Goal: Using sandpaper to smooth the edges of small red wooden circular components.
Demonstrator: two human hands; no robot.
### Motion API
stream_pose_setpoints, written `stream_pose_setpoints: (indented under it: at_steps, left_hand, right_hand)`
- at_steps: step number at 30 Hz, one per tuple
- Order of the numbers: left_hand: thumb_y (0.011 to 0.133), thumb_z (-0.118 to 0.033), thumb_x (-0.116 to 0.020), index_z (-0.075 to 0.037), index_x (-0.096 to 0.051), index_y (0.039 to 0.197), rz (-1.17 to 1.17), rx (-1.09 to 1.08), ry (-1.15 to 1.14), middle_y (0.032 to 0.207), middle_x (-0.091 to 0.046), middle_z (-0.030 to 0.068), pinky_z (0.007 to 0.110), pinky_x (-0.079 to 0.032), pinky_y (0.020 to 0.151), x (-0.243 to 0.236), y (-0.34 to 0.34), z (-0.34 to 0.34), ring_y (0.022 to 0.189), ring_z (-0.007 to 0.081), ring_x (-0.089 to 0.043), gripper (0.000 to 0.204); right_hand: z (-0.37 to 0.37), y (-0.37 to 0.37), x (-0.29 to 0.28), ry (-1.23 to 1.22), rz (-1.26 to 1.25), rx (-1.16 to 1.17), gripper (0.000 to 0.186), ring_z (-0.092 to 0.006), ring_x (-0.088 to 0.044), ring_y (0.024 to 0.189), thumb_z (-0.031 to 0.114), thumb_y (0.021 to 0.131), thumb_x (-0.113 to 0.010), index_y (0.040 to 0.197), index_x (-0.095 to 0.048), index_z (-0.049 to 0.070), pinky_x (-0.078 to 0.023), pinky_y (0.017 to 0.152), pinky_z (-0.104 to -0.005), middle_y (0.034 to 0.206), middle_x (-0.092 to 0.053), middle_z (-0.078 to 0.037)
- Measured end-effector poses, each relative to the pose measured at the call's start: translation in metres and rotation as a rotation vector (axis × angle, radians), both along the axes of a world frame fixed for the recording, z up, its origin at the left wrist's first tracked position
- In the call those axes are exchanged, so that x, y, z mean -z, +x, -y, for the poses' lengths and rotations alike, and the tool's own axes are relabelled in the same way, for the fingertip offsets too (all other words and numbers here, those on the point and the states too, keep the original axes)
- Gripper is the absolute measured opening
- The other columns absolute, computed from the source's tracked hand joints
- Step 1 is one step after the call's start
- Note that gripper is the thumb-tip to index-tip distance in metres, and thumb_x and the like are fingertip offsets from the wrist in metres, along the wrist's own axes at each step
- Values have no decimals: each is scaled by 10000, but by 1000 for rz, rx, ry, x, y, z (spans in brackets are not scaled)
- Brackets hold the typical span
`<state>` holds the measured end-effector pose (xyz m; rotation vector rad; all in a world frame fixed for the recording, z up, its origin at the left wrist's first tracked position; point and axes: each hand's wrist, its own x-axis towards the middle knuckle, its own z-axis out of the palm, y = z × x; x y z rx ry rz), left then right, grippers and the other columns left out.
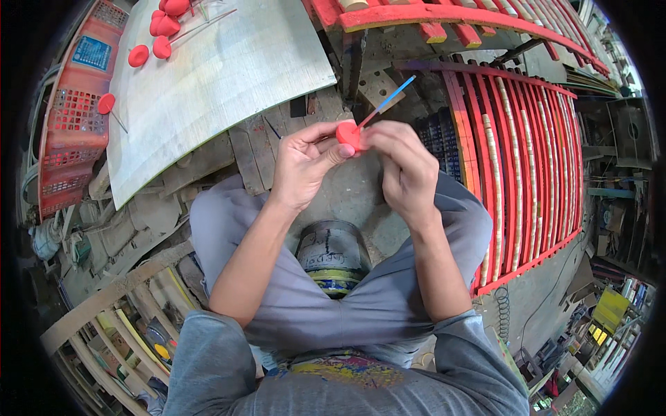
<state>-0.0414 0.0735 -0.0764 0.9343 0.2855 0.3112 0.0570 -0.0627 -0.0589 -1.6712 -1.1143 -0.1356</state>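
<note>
Two hands work at one red knob, which is held above the gap between the knees, at the middle of the scene. Left hand [305, 163]: thumb and fingers closed on the left side of the knob [349, 136]. Right hand [409, 163]: fingers bent, tips at the knob's right edge; whether they grip the knob or the stick cannot be told. The stick [397, 93], red below and blue above, slants from the knob toward the far right.

Bucket [333, 253]: between the knees, below the hands. Board [229, 76]: far left, pale; several red pieces [165, 26] lie on it, some with thin sticks. Basket [73, 90]: left of the board, red, perforated. Rack [479, 139]: right of the hands, with red bars and pale rods.
</note>
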Motion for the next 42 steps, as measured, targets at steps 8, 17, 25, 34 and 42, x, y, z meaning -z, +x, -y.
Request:
stream_pose_setpoints:
  at_steps: [8, 17, 25, 34, 42]
  left_hand:
    - [824, -47, -678, 57, -554, 1179, -6, 40, -3, 1076, -641, 123, 275, -527, 859, 0, -3, 0, 956, 173, -636, 390]
    - [866, -137, -648, 19, -485, 1255, 89, 151, -107, 1098, -628, 139, 305, -529, 867, -11, -3, 0, 965, 211, -640, 449]
    - [924, -139, -568, 8, -439, 1278, 98, 143, -95, 1145, -600, 167, 334, -515, 897, -7, 3, 3, 975, 246, -636, 403]
    - [899, -39, -580, 42, -463, 1264, 17, 85, 23, 1116, -600, 150, 312, -532, 845, -7, 5, 5, 939, 201, -632, 392]
    - [874, 14, -591, -6, -511, 1280, 44, 58, 74, 1094, -602, 110, 310, -544, 836, -5, 3, 7, 940, 185, -621, 414]
  right_hand:
    - [1, -2, -3, -7, 5, 2, 282, -279, -614, 877, -159, 641, -557, 875, -621, -16, -494, 788, -354, 893, -622, -117]
    - [12, 23, 9, 10, -114, 169, 145, -231, -577, 920, -65, 780, -600, 869, -678, 18, -462, 803, -322, 919, -642, -92]
    - [12, 10, 2, 328, -1069, -48, 156, -180, -648, 733, 49, 915, -561, 1044, -572, -38, -544, 560, -271, 950, -642, -125]
    - [12, 10, 10, 172, -528, 23, 145, -164, -617, 837, -33, 792, -668, 937, -659, -21, -489, 710, -264, 910, -647, -109]
    - [7, 5, 5, 71, -163, 3, 219, -255, -615, 892, -96, 696, -653, 901, -656, -19, -488, 780, -328, 927, -640, -111]
